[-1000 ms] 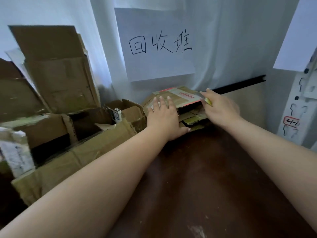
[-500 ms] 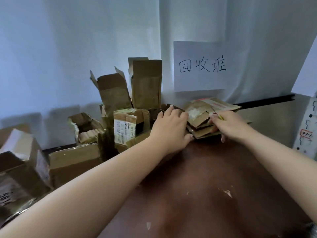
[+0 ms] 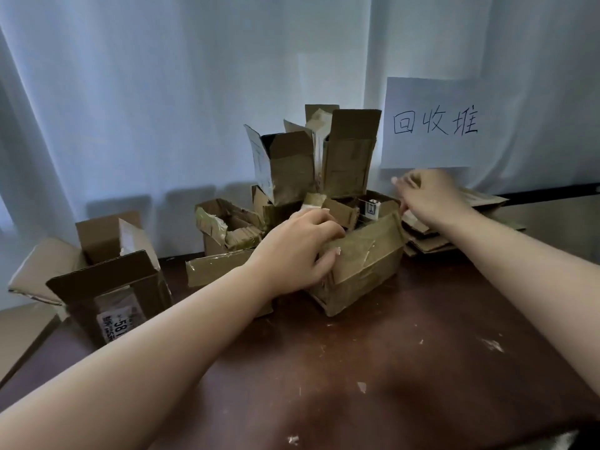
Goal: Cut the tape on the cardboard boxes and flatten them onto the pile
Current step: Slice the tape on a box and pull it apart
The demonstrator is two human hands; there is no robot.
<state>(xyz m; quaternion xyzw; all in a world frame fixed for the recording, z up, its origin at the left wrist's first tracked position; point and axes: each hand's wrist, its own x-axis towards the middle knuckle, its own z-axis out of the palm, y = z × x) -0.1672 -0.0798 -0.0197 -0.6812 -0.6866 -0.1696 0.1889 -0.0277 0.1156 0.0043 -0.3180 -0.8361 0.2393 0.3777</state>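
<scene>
Brown bench [image 3: 373,368] carries a taped box [image 3: 363,264], long axis slanting back-right. Left hand [image 3: 298,251] grips its near-left corner; right hand [image 3: 431,196], seemingly loosely curled, hovers over the flattened pile [image 3: 487,203] just beyond.

Counted on the dark table [image 3: 406,368]: roughly seven opened cardboard boxes (the clustered ones overlap, so the tally is uncertain), among them one taped box [image 3: 363,264] at the front and one labelled box [image 3: 113,300] at the left. Also one pile of flattened cardboard [image 3: 454,228], one handwritten paper sign [image 3: 435,125], and two hands in view, left hand [image 3: 292,251] and right hand [image 3: 428,196].
</scene>
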